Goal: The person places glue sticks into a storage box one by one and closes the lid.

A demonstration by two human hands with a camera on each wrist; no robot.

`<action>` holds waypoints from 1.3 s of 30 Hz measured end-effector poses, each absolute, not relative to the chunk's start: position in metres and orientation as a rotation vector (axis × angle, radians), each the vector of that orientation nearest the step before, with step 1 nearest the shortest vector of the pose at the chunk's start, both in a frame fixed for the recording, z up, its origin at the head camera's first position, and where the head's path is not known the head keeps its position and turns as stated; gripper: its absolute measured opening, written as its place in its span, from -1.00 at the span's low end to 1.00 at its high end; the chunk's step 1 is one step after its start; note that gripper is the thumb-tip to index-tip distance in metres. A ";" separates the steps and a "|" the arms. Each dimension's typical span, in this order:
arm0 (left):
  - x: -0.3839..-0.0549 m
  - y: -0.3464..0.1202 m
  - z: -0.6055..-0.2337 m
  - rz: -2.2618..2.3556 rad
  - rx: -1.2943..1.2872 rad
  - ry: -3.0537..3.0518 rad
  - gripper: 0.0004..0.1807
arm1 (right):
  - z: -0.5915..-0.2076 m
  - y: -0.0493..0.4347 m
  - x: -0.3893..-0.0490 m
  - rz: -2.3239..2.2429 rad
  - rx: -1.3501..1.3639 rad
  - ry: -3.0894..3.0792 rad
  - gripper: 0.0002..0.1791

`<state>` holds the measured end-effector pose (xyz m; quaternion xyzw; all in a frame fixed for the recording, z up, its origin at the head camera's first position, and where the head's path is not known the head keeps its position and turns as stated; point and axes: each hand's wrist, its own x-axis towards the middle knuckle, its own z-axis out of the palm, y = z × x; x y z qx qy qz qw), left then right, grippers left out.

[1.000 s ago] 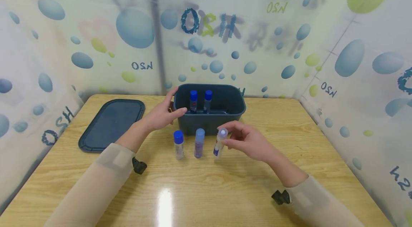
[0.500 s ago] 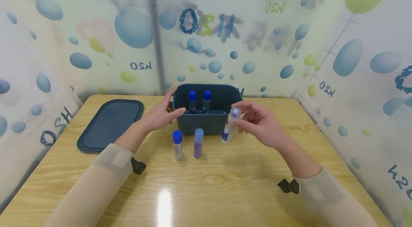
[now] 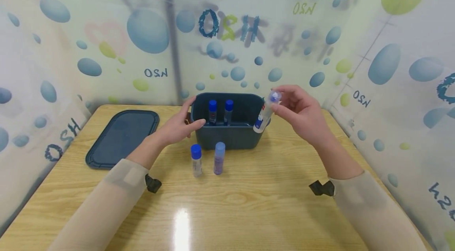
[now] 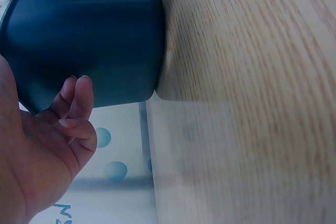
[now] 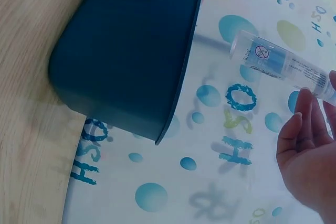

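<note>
My right hand pinches a clear, labelled tube near its cap end. The tube is tilted, bottom end toward the left, above the right end of a dark blue plastic bin. A round no-symbol shows on its label in the right wrist view, where it is apart from the bin. My left hand holds the bin's left end, thumb over the front rim. In the left wrist view, several of its fingers curl by the end wall. Two blue-capped tubes, left one and right one, stand inside.
In front of the bin, a blue-capped clear tube and a purplish tube stand on the wooden table. A dark blue lid lies flat at the left. The patterned wall rises behind the bin.
My right hand has lifted the clear tube off the table and carried it up and right, to above the bin's right end. The left hand has stayed on the bin.
</note>
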<state>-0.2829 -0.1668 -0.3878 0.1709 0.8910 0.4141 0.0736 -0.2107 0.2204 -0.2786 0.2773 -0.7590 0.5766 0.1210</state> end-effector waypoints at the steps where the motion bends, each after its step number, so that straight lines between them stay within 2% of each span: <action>1: -0.283 -0.167 -0.388 1.245 0.512 2.675 0.10 | -0.278 0.220 -0.213 1.671 0.796 -2.222 -0.59; 15: -0.282 -0.166 -0.387 1.252 0.508 2.680 0.11 | -0.282 0.217 -0.243 1.532 0.667 -2.293 -0.61; 39: -0.284 -0.166 -0.388 1.258 0.501 2.663 0.09 | -0.316 0.197 -0.293 1.378 0.599 -2.548 -0.58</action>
